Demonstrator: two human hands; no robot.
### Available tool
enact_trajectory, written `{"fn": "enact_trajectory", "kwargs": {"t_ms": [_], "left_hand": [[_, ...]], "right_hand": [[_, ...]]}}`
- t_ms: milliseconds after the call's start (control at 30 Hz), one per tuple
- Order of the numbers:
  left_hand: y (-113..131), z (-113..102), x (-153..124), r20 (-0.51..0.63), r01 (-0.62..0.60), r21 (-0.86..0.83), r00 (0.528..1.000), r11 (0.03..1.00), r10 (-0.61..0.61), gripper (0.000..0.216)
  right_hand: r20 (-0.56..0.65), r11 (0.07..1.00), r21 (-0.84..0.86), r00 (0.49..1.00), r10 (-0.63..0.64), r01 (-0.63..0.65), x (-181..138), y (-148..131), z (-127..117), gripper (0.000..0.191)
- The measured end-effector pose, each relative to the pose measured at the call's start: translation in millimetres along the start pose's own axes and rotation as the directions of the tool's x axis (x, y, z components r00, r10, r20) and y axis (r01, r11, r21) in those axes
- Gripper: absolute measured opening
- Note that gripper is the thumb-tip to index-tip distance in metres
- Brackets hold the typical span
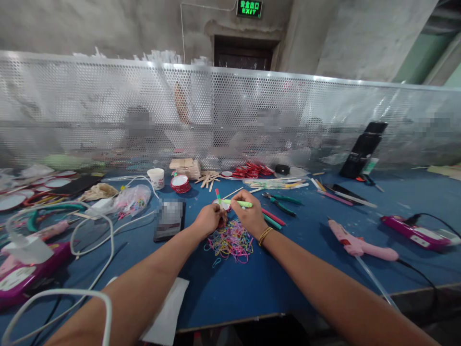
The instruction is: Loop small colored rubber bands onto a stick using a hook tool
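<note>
My left hand [211, 219] is closed, its fingertips pinching a small stick [217, 194] whose upper end shows red and green. My right hand [251, 213], with a beaded bracelet at the wrist, grips a light-green marker [243, 203] that points left towards the stick. Part of a small white round piece shows between the hands, mostly covered by fingers. Just below both hands lies a loose pile of small colourful loops [230, 242], in pink, yellow, blue and purple. A red marker [273, 217] and a teal one [272, 221] rest beside my right wrist.
A phone [170, 221] lies left of my hands, near white cables. Green-handled pliers [281, 203] and a pink glue gun [360, 242] are to the right. Behind stand a paper cup [156, 178], red-rimmed discs [180, 184], wooden sticks [209, 178] and a perforated metal screen [230, 115].
</note>
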State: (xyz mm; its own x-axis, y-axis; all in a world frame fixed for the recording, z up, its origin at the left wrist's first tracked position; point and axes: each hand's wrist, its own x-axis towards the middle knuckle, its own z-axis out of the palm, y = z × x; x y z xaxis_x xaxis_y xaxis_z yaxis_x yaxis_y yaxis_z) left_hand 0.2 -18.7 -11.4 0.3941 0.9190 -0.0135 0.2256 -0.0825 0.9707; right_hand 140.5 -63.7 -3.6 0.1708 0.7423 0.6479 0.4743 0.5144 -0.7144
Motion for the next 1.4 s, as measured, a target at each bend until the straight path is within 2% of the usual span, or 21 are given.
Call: {"fn": "enact_trajectory", "kwargs": {"t_ms": [167, 333, 500, 700, 900, 1033, 1233, 1400], "left_hand": [[3, -1, -3, 0.013, 0.018, -0.001, 1.000, 1.000, -0.018, 0.024], [10, -4, -7, 0.023, 0.024, 0.052, 0.999, 0.998, -0.025, 0.022], [20, -7, -12, -0.009, -0.029, 0.049, 1.000, 0.998, 0.029, 0.020], [21, -5, -14, 0.009, -0.003, 0.081, 1.000, 0.997, 0.003, 0.024], [19, -4, -13, 0.017, 0.052, -0.014, 0.998, 0.999, -0.052, 0.014], [20, -2, -14, 0.024, 0.059, -0.059, 0.998, 0.997, -0.058, 0.016], [24, -1, -18, 0.027, 0.102, -0.116, 0.995, 0.988, -0.099, 0.011], [26, -1, -19, 0.034, 0.122, -0.140, 0.992, 0.983, -0.118, 0.014]], "right_hand": [[-0.005, 0.999, -0.028, 1.000, 0.018, -0.018, 0, 2, 0, 0.012], [-0.023, 1.000, 0.016, 1.000, 0.002, -0.002, -1, -4, -3, 0.013], [-0.041, 0.999, 0.002, 0.998, -0.039, 0.039, -1, -12, -5, 0.014], [0.000, 1.000, -0.013, 1.000, -0.027, 0.027, 1, -9, -5, 0.014], [-0.033, 1.000, -0.027, 0.999, -0.003, 0.002, 2, -7, -6, 0.013], [0.007, 1.000, -0.004, 1.000, -0.019, 0.020, 2, -7, -5, 0.014], [-0.037, 1.000, -0.026, 0.999, -0.015, 0.014, 1, -7, -5, 0.013], [-0.002, 1.000, -0.009, 1.000, -0.015, 0.015, 1, -8, -5, 0.013]]}}
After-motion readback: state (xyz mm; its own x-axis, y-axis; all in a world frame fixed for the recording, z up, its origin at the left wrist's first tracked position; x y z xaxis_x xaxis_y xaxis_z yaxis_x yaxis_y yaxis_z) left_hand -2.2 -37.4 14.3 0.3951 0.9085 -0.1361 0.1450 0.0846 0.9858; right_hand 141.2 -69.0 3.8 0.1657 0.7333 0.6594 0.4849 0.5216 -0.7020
